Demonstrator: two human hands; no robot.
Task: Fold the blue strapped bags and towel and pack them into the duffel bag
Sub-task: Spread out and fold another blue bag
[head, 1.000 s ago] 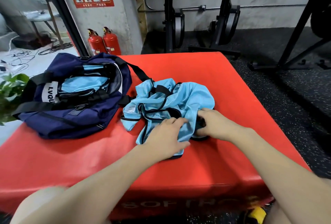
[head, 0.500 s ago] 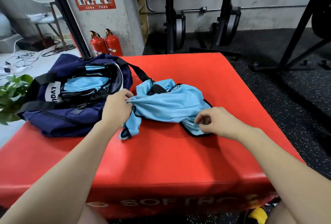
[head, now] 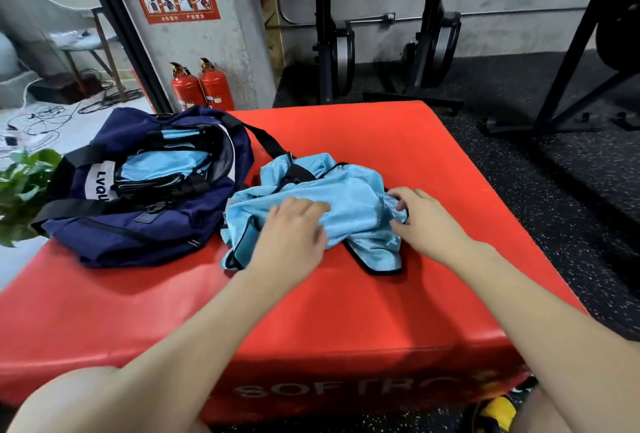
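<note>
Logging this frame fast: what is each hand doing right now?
Left hand: open, fingers flat, pressing on the light blue bag.
Right hand: fingers curled, pinching the same bag's right edge.

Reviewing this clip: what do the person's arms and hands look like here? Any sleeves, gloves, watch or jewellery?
Both forearms are bare as far as the frame shows, with no sleeve visible. The left hand and right hand wear no gloves, and no watch, bracelet or ring shows on either. The left hand is somewhat motion-blurred, so small details on it cannot be ruled out.
</note>
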